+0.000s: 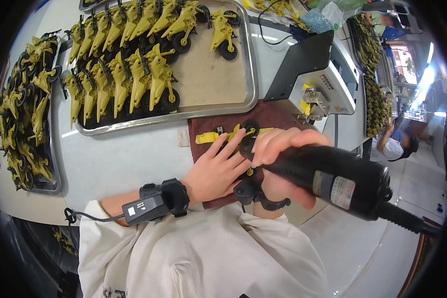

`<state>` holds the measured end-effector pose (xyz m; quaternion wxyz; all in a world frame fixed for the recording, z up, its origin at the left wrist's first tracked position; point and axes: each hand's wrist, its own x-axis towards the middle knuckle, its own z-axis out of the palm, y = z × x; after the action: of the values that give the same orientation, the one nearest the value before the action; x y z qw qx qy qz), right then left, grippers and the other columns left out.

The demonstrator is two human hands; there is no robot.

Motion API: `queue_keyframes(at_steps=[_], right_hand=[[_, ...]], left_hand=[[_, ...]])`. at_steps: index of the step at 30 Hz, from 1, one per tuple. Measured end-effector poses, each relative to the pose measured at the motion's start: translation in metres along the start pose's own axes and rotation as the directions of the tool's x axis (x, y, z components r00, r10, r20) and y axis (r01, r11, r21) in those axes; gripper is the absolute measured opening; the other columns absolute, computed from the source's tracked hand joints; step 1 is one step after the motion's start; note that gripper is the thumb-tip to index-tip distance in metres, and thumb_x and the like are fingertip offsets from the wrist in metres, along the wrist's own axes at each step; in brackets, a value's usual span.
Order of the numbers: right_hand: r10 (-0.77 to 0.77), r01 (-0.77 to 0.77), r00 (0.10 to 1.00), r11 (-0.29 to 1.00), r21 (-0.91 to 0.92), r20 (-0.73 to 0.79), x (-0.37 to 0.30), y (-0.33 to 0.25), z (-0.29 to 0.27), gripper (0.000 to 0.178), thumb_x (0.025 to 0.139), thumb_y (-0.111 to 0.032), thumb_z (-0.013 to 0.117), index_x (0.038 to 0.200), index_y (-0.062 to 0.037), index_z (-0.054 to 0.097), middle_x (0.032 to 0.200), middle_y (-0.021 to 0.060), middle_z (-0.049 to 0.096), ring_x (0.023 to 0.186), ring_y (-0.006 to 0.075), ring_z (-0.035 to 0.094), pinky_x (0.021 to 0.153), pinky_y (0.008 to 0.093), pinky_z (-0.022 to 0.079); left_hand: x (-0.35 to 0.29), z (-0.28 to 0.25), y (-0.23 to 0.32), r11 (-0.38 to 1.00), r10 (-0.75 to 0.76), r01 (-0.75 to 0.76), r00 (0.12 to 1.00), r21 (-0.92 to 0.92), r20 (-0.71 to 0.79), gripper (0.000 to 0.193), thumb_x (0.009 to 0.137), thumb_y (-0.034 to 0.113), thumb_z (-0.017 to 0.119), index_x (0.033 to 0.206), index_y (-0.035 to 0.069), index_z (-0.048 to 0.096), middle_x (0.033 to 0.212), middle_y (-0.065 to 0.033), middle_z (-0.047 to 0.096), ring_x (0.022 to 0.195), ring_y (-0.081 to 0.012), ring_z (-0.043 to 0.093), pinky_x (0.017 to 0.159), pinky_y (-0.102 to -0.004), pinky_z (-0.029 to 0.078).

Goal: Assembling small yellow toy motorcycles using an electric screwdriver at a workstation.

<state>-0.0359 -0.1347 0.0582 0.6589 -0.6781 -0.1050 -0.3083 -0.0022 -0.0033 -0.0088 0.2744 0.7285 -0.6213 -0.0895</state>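
My right hand [283, 149] is wrapped round a black electric screwdriver [328, 174], tilted with its cord end toward the lower right. The screwdriver's nose end meets the work beside my left fingers; its tip is hidden. My left hand [216, 171] lies with fingers stretched and spread over a partly hidden yellow-and-black toy motorcycle [237, 133], touching it. One black wheel [251, 127] shows past the fingertips. Under it is a dark red cloth [203, 126] with yellow strips [206, 137] at the toy's sides. My left thumb cannot be made out.
A metal tray [253, 74] of toy motorcycles in rows stands ahead. Another tray [54, 169], heaped with them, is at the left. To the right of the cloth stands a white-and-black screw feeder [328, 92]. Farther right are more toys [375, 99] and a seated person [395, 141].
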Motion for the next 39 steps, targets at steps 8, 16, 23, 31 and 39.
queue_keyframes(at_steps=[8,16,23,31,39], right_hand=[[-0.326,0.237,0.845,0.939,-0.25,-0.423,0.053,-0.078,-0.042,0.081,0.067,-0.077,0.049,0.102,-0.0035,0.049,0.063,0.0063,0.051,0.047,0.016,0.045,0.054,0.0296,0.034],[-0.193,-0.072,0.772,0.92,-0.386,-0.605,0.066,-0.042,-0.067,0.083,0.07,-0.079,0.042,0.103,-0.0023,0.042,0.058,0.0074,0.051,0.043,0.0162,0.047,0.042,0.0263,0.041],[-0.137,0.157,0.948,0.986,0.05,-0.287,0.024,-0.029,-0.015,0.098,0.065,-0.08,0.045,0.115,0.0033,0.034,0.067,0.0131,0.055,0.046,0.0225,0.051,0.045,0.0334,0.043],[-0.094,0.062,0.949,0.991,-0.114,-0.3,0.021,-0.005,-0.01,0.088,0.07,-0.08,0.038,0.11,-0.0012,0.039,0.064,0.0086,0.053,0.042,0.0205,0.048,0.045,0.0338,0.04],[0.021,-0.076,0.948,0.984,-0.16,-0.319,0.016,0.008,-0.014,0.084,0.069,-0.079,0.042,0.106,-0.0043,0.04,0.064,0.0082,0.051,0.043,0.0193,0.047,0.045,0.0302,0.04]], left_hand=[[-0.002,-0.001,0.007,0.999,-0.016,0.016,1.0,0.039,-0.006,0.061,0.078,0.042,0.057,0.129,0.014,0.04,0.135,-0.0083,0.037,0.129,-0.0297,0.029,0.1,-0.0457,0.027],[0.0,0.0,0.005,0.998,-0.016,0.016,1.0,0.066,-0.008,0.06,0.077,0.039,0.058,0.129,0.014,0.041,0.134,-0.0077,0.038,0.128,-0.0279,0.03,0.098,-0.0452,0.028],[0.002,0.0,0.004,0.998,-0.033,0.035,0.999,0.061,-0.035,0.06,0.074,0.035,0.059,0.128,0.014,0.042,0.134,-0.0071,0.039,0.127,-0.0273,0.032,0.097,-0.0454,0.03],[-0.001,-0.003,0.004,0.999,-0.012,0.014,0.999,0.039,-0.041,0.06,0.073,0.032,0.06,0.127,0.012,0.043,0.132,-0.0084,0.04,0.128,-0.0272,0.031,0.099,-0.0439,0.028],[0.0,-0.003,0.002,0.999,-0.032,0.032,0.999,-0.002,-0.009,0.066,0.068,0.031,0.061,0.129,0.014,0.041,0.135,-0.007,0.037,0.13,-0.0274,0.028,0.098,-0.0449,0.028]])
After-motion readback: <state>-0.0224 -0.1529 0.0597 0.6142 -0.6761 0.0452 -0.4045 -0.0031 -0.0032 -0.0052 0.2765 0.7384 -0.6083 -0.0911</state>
